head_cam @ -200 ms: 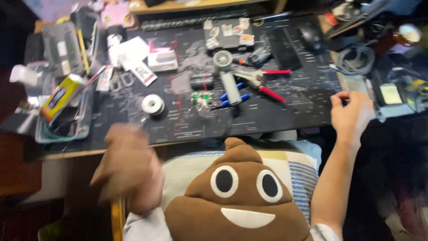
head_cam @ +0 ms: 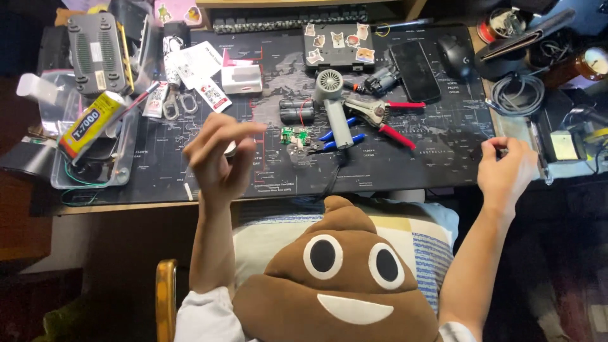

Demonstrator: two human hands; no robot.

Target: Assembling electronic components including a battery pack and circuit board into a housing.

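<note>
A clear plastic tray (head_cam: 123,166) sits at the far left of the table (head_cam: 126,206), well apart from the left hand (head_cam: 218,155); a yellow, smooth glue tube (head_cam: 88,123) lies slanted across its rim. Between tray and hand lie flat white cards (head_cam: 202,82) and a pair of metal loop clips (head_cam: 177,104) on the dark, matte desk mat (head_cam: 411,168).

The left hand is raised above the mat's near-left part, fingers (head_cam: 234,130) loosely curled and drawn toward the thumb; a small pale thing shows at the fingertips, but whether it is pinched cannot be told. Just right of this hand the mat is bare down to the table's front edge.

Farther right, midway between the hands, lies a small green circuit board (head_cam: 292,136), touching a metal part beside it. Next come blue-handled pliers (head_cam: 335,140), a grey cylindrical mini blower (head_cam: 332,107) with a round grille, and red-handled wire strippers (head_cam: 386,120). Beyond them rest a black phone (head_cam: 415,71) and a dark mouse (head_cam: 456,54).

A broad clear stretch of mat runs from the strippers to the right hand (head_cam: 506,171), which rests at the mat's right edge, fingers bent, their tips pressed to something too small to make out. Past it lies a coiled grey cable (head_cam: 518,94).

A soft brown plush cushion (head_cam: 339,278) with round eyes fills the lap below the table edge.
</note>
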